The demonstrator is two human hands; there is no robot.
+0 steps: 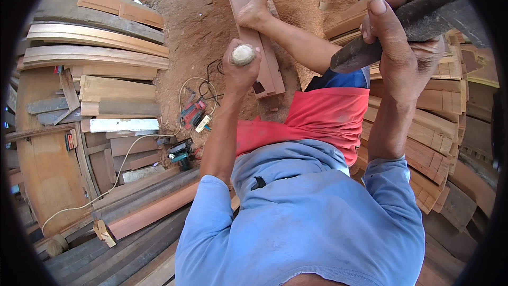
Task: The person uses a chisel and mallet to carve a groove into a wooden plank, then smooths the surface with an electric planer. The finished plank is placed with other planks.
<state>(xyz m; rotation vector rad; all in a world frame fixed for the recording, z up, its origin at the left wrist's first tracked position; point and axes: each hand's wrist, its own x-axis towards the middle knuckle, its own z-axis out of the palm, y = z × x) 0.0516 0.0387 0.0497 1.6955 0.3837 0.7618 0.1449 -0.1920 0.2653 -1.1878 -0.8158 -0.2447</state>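
Note:
My left hand point(244, 76) is closed round the handle of a chisel point(243, 54). Only its round, pale, worn butt end faces up; the blade is hidden below the fist. Behind that hand lies a long reddish wooden beam point(270, 66) with a small dark square hole near its close end. My bare foot point(256, 8) rests on the beam. Raised at the upper right, my right hand point(405, 55) grips the dark handle of a mallet point(357, 55). The mallet's dark, heavy head is partly cut off by the view's rim.
On the sawdust-strewn ground at left lie a red power tool point(193, 114) and a teal-and-black one point(181, 154), with a pale cord point(124, 164) trailing leftward. Stacked planks point(124, 89) fill the left side; more boards point(423, 127) lie along the right.

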